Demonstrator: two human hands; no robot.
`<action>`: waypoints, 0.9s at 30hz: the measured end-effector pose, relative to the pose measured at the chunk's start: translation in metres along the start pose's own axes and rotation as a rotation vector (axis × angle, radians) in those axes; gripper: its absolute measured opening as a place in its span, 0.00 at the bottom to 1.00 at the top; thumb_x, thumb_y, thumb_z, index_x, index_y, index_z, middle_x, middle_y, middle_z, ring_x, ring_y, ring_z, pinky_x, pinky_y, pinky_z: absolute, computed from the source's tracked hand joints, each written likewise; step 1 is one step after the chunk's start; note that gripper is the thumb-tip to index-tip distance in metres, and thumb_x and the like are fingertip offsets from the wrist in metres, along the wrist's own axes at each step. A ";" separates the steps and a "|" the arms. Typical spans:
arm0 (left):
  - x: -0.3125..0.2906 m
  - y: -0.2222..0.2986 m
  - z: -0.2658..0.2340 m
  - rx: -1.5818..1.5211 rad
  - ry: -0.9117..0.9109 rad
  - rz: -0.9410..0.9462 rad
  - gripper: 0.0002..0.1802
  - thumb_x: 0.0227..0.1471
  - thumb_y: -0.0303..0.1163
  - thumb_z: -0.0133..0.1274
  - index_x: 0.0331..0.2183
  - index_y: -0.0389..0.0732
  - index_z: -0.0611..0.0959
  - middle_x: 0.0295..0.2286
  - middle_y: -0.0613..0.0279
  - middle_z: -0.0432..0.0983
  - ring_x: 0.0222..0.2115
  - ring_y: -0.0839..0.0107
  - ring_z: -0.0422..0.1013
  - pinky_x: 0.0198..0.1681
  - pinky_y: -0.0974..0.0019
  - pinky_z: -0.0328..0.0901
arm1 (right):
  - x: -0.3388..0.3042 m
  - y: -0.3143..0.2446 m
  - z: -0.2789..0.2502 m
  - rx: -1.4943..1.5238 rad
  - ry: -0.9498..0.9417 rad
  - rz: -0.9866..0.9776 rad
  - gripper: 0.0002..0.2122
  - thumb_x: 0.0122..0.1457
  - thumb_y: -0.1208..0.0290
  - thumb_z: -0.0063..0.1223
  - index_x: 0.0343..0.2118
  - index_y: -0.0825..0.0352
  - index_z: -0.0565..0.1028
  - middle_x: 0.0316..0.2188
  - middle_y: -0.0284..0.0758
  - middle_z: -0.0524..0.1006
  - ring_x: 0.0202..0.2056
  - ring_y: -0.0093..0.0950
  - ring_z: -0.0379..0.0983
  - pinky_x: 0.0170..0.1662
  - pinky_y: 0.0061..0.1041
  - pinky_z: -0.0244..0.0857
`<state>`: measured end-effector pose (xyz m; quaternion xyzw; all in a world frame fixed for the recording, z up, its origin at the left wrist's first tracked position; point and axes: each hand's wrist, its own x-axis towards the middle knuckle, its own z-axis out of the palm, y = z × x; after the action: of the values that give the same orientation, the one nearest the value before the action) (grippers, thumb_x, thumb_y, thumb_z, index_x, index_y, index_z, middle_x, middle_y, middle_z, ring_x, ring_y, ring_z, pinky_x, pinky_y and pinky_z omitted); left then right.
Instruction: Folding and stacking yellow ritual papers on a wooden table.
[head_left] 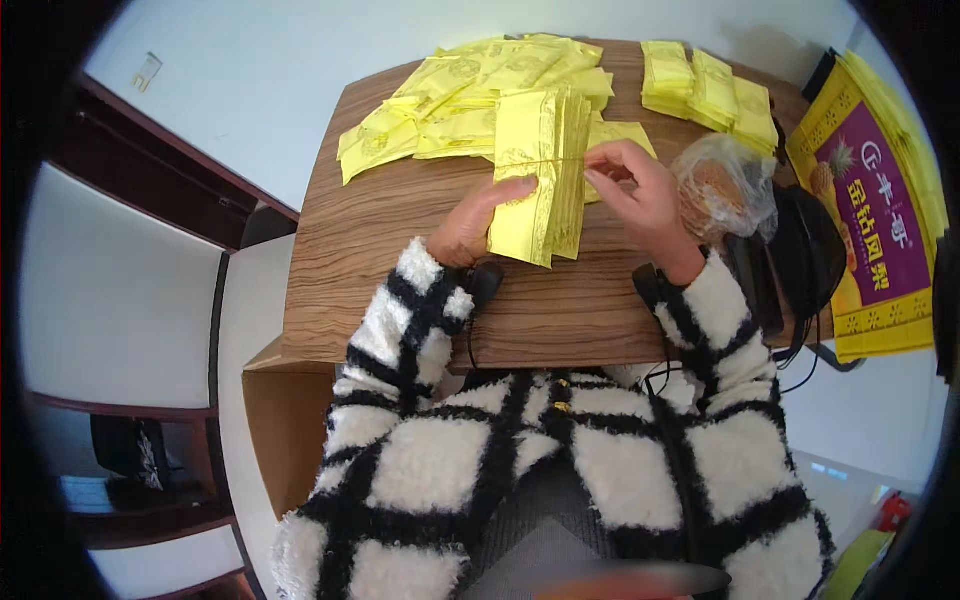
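- We see the left hand (pixel 465 225) gripping a stack of yellow packets (pixel 522 130), its thumb pressed flat on the front face and its other fingers hidden behind.
- The stack stands nearly upright above the middle of the tabletop (pixel 400 290), its long side running up and down; on the right its layered edges fan apart slightly.
- We make out a thin band (pixel 545 161) crossing the front of the stack around mid-height, reaching to its right edge.
- The right hand (pixel 645 195) is at that edge, its fingers curled, with the tips of thumb and forefinger close together beside the band. We cannot tell whether they pinch it or only touch it.
- Behind the stack we see a loose pile of yellow packets (pixel 450 75), overlapping and spread toward the left.
- At the far right of the tabletop we find three neat yellow bundles (pixel 668 75) side by side in a slanting row.
- Just beside the right hand lies a clear plastic bag (pixel 755 215) with tan contents (pixel 712 190).
- Farther right we see a yellow and purple printed bag (pixel 880 200) with a pineapple picture.
- Both forearms wear fleecy black-and-white checked sleeves (pixel 385 315).
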<state>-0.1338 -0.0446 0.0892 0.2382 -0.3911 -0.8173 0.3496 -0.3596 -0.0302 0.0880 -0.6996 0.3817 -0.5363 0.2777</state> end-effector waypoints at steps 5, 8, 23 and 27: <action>0.001 -0.008 -0.002 -0.039 -0.002 -0.041 0.27 0.57 0.32 0.51 0.55 0.32 0.68 0.47 0.54 0.73 0.44 0.67 0.73 0.46 0.64 0.71 | 0.001 0.000 -0.005 -0.095 -0.038 -0.032 0.05 0.57 0.78 0.56 0.36 0.68 0.74 0.30 0.30 0.73 0.30 0.18 0.70 0.33 0.18 0.64; 0.003 -0.009 -0.003 -0.022 0.017 -0.020 0.27 0.56 0.32 0.52 0.55 0.32 0.68 0.46 0.55 0.73 0.44 0.67 0.74 0.46 0.64 0.70 | 0.003 0.000 -0.006 -0.155 -0.104 -0.087 0.05 0.55 0.79 0.57 0.33 0.67 0.73 0.28 0.29 0.70 0.28 0.18 0.68 0.32 0.18 0.62; 0.004 -0.011 0.000 0.096 0.041 -0.014 0.26 0.52 0.30 0.56 0.52 0.33 0.71 0.43 0.56 0.75 0.41 0.67 0.74 0.45 0.65 0.70 | -0.004 0.007 -0.002 0.151 -0.170 0.056 0.06 0.54 0.80 0.56 0.31 0.66 0.69 0.28 0.24 0.70 0.31 0.14 0.64 0.35 0.16 0.60; 0.002 -0.009 0.002 0.093 0.035 -0.002 0.27 0.51 0.30 0.57 0.52 0.33 0.71 0.43 0.57 0.75 0.41 0.67 0.74 0.45 0.65 0.70 | -0.004 0.006 -0.003 0.158 -0.173 0.030 0.06 0.56 0.81 0.55 0.34 0.66 0.70 0.30 0.24 0.71 0.32 0.13 0.65 0.37 0.15 0.60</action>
<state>-0.1401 -0.0417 0.0830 0.2689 -0.4220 -0.7945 0.3441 -0.3642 -0.0298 0.0816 -0.7134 0.3235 -0.4981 0.3720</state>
